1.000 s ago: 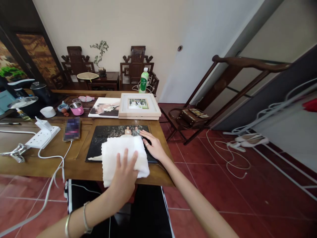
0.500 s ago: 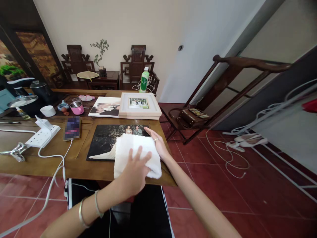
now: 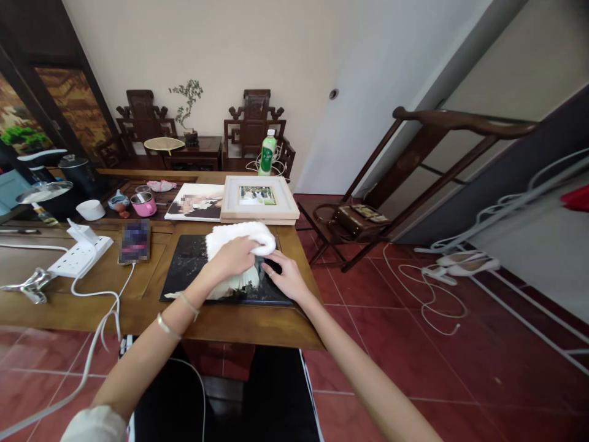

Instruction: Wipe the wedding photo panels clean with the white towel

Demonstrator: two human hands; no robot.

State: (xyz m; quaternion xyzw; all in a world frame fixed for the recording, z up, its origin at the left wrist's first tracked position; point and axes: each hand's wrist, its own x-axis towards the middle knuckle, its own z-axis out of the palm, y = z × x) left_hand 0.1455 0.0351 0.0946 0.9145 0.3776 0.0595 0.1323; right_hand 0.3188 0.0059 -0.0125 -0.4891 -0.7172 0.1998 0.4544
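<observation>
A dark photo panel (image 3: pixel 186 261), with part of a pale gown showing, lies flat on the wooden table. Bunched on its upper middle is a white fluffy cloth (image 3: pixel 239 234), which hides part of the picture. My left hand (image 3: pixel 232 255), bangles on its wrist, presses on the cloth with the fingers curled into it. At the panel's right side, my right hand (image 3: pixel 286 276) rests with its fingers extended and apart, close to the folded end of the cloth. A ring shows on one finger.
Behind the panel lie a white-framed photo (image 3: pixel 257 199) and another print (image 3: pixel 193 202). A green bottle (image 3: pixel 267 153) stands beyond. Leftward are a phone (image 3: pixel 134 241), a power strip (image 3: pixel 80 255) with cables, and a pink cup (image 3: pixel 144 204). A wooden chair (image 3: pixel 405 162) stands right.
My left hand has pushed the cloth away from me to the panel's upper part, uncovering its lower part. The right hand has shifted slightly nearer, its fingers now over the panel's right side.
</observation>
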